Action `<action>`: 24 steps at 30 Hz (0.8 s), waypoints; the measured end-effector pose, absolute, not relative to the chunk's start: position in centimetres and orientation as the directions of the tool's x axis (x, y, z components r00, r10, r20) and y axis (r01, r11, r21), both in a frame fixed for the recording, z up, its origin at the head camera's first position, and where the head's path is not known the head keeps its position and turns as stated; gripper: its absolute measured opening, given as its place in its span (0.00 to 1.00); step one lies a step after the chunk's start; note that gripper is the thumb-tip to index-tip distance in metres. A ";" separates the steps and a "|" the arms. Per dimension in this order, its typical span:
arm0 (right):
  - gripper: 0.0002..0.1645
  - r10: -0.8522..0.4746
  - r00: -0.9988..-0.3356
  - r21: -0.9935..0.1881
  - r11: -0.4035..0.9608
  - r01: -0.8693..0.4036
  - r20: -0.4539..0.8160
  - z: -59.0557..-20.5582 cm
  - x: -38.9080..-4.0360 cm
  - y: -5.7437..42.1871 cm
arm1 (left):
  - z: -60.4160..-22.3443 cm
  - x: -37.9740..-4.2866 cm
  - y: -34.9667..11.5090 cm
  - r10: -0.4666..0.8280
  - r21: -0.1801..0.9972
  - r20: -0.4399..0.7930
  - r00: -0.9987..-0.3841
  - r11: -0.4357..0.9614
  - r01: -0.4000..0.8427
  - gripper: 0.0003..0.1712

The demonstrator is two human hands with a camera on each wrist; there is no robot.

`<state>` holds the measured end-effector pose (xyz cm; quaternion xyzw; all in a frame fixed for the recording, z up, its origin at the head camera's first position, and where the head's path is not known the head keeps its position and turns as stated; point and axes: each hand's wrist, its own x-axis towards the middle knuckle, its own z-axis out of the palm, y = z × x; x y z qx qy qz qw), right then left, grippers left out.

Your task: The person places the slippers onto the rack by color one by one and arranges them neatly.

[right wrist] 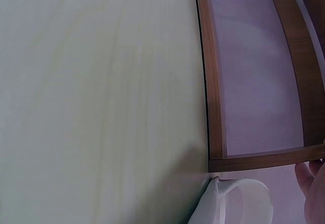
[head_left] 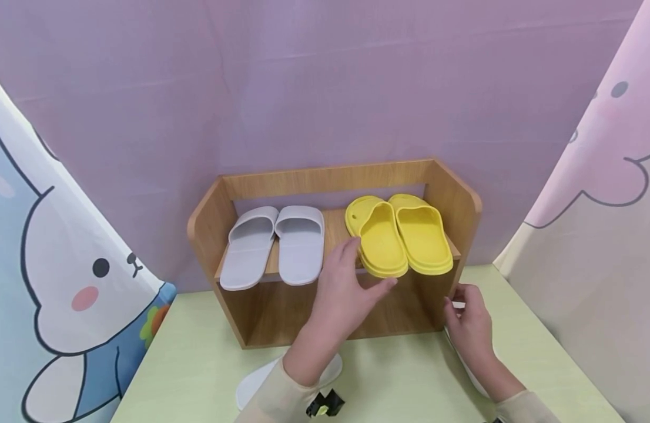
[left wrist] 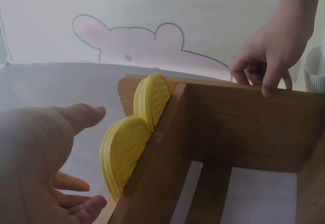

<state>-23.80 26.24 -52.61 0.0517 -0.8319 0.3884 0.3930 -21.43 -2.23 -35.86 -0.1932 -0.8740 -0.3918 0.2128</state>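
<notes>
A small wooden shoe rack (head_left: 330,180) stands against the backdrop. On its upper shelf, a pair of yellow clogs (head_left: 423,241) sits at the right and a pair of pale grey slide slippers (head_left: 301,249) at the left. My left hand (head_left: 339,296) is in front of the left yellow clog, thumb and fingers spread. In the left wrist view a gap shows between that hand and the clogs (left wrist: 124,153). Low on the rack's right side, my right hand (head_left: 472,323) grips the front edge of the side panel (left wrist: 238,127), one fingertip over its inner face.
A white slipper (head_left: 251,385) lies on the pale green table (head_left: 399,376), partly hidden by my left forearm. Another white slipper (right wrist: 246,203) is beside the rack's right panel, mostly behind my right hand in the head view. Cartoon-print fabric (head_left: 66,276) hangs at both sides.
</notes>
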 end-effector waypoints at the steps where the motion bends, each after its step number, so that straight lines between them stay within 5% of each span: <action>1: 0.20 0.219 -0.687 -0.606 0.692 -0.392 0.693 -52.6 -23.8 26.2 | -35.9 -21.4 -2.3 0.168 0.605 0.527 -0.833 0.615 0.506 0.53; 24: 0.20 0.202 -0.677 -0.593 0.691 -0.413 0.707 -52.7 -23.9 26.5 | -37.6 -18.7 -6.6 0.297 0.527 0.584 -0.756 0.569 0.631 0.38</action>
